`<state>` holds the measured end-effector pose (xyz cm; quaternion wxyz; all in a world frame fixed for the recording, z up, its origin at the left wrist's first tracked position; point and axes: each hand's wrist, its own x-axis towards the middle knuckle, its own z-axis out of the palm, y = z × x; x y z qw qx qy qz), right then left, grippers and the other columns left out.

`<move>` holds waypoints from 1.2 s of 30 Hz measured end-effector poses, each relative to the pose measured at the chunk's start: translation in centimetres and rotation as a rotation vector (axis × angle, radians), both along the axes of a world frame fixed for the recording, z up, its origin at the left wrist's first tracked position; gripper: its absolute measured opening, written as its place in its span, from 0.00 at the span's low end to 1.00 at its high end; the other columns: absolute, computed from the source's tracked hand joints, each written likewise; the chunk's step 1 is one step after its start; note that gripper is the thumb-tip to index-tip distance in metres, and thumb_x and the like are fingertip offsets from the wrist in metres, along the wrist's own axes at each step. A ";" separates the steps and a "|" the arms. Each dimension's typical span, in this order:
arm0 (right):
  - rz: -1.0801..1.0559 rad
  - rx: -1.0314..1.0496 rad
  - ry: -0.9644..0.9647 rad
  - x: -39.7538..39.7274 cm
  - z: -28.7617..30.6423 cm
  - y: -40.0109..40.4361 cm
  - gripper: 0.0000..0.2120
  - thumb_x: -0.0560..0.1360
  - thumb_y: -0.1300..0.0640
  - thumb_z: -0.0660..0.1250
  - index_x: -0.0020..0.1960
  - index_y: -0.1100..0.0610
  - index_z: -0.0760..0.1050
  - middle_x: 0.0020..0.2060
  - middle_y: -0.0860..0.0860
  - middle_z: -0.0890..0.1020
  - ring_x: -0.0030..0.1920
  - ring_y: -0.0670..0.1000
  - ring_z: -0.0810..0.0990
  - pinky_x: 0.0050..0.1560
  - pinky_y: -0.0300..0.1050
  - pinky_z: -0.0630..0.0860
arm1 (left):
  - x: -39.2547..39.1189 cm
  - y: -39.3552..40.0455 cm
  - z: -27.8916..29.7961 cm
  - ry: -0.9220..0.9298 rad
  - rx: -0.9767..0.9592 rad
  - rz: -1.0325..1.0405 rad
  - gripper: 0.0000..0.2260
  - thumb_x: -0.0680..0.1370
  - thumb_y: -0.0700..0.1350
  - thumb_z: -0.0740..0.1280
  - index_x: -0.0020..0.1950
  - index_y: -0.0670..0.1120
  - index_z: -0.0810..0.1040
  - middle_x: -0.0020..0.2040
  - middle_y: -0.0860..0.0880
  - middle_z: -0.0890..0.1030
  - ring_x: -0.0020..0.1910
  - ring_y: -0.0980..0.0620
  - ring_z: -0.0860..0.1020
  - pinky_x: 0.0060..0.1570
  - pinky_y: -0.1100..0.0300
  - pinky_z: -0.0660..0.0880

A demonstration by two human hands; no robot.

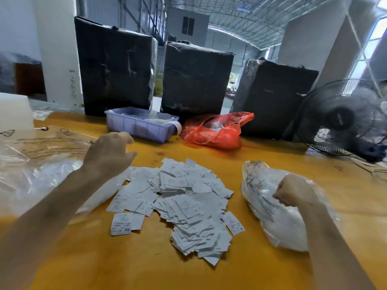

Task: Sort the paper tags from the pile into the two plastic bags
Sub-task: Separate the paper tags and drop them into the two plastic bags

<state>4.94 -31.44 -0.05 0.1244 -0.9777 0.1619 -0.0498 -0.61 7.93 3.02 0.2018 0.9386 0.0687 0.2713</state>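
Two hands [109,151] [293,192], two bags [37,164] [270,208], one tag pile [184,204].

On the paper tag [121,225] lying at the near left edge of the pile of tags [184,201], the size mark "XS" can be read in bold at its lower right corner; the finer lines of print above it are too small to make out. The other tags in the pile carry print that is blurred. Dark marks on the clear plastic bag [41,155] left of the pile cannot be read.
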 end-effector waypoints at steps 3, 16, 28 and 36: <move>0.044 0.032 -0.005 -0.3 0.7 0.8 0.06 0.73 0.67 0.65 0.43 0.68 0.81 0.36 0.60 0.84 0.36 0.56 0.82 0.35 0.45 0.76 | -0.6 -2.5 -0.6 -0.047 0.017 -0.190 0.15 0.75 0.44 0.70 0.60 0.42 0.78 0.57 0.44 0.81 0.55 0.46 0.77 0.53 0.54 0.73; 0.786 1.160 0.290 -4.2 4.2 11.6 0.05 0.68 0.54 0.71 0.41 0.54 0.83 0.35 0.52 0.83 0.34 0.48 0.81 0.36 0.39 0.75 | -1.5 -7.9 -2.3 0.460 -1.045 -0.662 0.25 0.69 0.61 0.63 0.52 0.41 0.80 0.47 0.45 0.85 0.47 0.49 0.84 0.50 0.57 0.78; 0.758 1.376 0.416 -4.1 2.2 14.2 0.09 0.72 0.55 0.64 0.37 0.57 0.79 0.27 0.50 0.76 0.28 0.47 0.75 0.34 0.41 0.74 | -1.7 -7.1 -1.5 0.454 -1.264 -0.619 0.08 0.77 0.36 0.65 0.48 0.43 0.84 0.43 0.45 0.85 0.41 0.51 0.83 0.40 0.61 0.77; 0.723 1.401 0.511 -4.1 1.6 14.4 0.09 0.68 0.57 0.65 0.44 0.62 0.77 0.24 0.48 0.72 0.25 0.46 0.71 0.35 0.41 0.71 | -2.2 -7.3 -1.7 0.346 -1.043 -0.756 0.12 0.68 0.43 0.73 0.52 0.49 0.83 0.47 0.49 0.85 0.43 0.56 0.82 0.41 0.65 0.76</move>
